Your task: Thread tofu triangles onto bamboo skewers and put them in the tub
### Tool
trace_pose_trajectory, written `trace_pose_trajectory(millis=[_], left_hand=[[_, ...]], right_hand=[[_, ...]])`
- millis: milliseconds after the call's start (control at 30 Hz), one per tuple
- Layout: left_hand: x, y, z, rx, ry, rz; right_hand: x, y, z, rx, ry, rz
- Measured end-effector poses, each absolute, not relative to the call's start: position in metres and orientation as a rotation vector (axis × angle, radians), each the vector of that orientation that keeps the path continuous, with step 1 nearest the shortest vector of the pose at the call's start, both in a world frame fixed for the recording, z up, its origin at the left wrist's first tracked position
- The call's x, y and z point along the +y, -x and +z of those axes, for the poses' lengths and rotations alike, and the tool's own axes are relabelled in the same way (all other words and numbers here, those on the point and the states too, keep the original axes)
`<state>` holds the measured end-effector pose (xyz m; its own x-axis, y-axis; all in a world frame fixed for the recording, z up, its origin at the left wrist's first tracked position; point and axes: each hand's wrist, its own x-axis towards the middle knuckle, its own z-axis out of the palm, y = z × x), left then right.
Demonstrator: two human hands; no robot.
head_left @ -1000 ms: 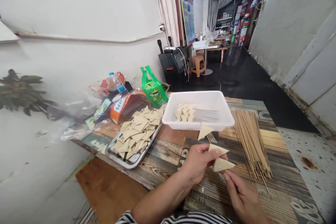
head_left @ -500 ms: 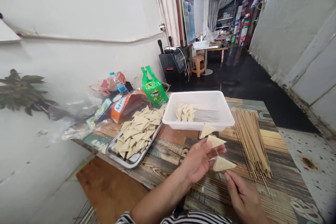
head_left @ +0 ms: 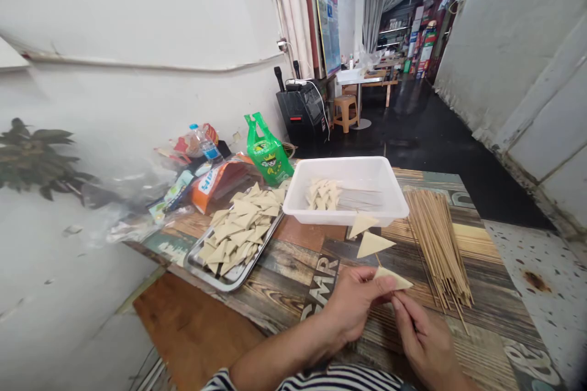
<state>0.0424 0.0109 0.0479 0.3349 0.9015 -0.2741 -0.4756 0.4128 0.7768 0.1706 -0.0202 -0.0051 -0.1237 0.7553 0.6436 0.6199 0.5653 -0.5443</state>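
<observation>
My left hand (head_left: 355,302) pinches the nearest pale triangular slice (head_left: 398,280), thumb on top, where it sits on a thin wooden skewer (head_left: 378,259). Two more slices, a middle triangle (head_left: 373,245) and a far triangle (head_left: 362,224), are threaded further up the same skewer. My right hand (head_left: 424,330) is closed on the skewer's near end, just below the lowest slice. Beyond them a white plastic tub (head_left: 298,215) holds several finished skewers of slices (head_left: 323,194). To the left, a metal tray (head_left: 229,284) bears a heap of loose triangular slices (head_left: 245,226).
A thick bundle of bare skewers (head_left: 440,244) lies on the wood-patterned table (head_left: 275,293) to the right. Behind the tray stand a green plastic bag (head_left: 268,156), an orange-and-white packet (head_left: 213,186) and a water bottle (head_left: 208,145). A black speaker (head_left: 302,110) is on the floor beyond.
My left hand has moved down the skewer, from beside the middle slice to the lowest one, and now pinches it. My right hand keeps its grip on the skewer's near end.
</observation>
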Motion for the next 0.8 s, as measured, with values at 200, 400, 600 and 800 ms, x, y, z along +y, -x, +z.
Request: trace_pose_trajectory(millis=[200, 400, 600, 800], left_hand=[[0.015, -0.039, 0.052, 0.784, -0.566, 1.018], [0.02, -0.036, 0.049, 0.774, -0.464, 0.93], [0.011, -0.031, 0.06, 0.74, -0.593, 0.986], [0.001, 0.031, 0.08, 1.139, -0.71, 1.346]], right_hand=[[-0.023, -0.17, -0.007, -1.848, 1.137, 0.22], [-0.022, -0.171, -0.016, -1.827, 1.134, 0.216], [-0.021, -0.189, -0.024, -1.902, 1.172, 0.177], [0.007, -0.212, 0.031, -2.09, 1.29, 0.15]])
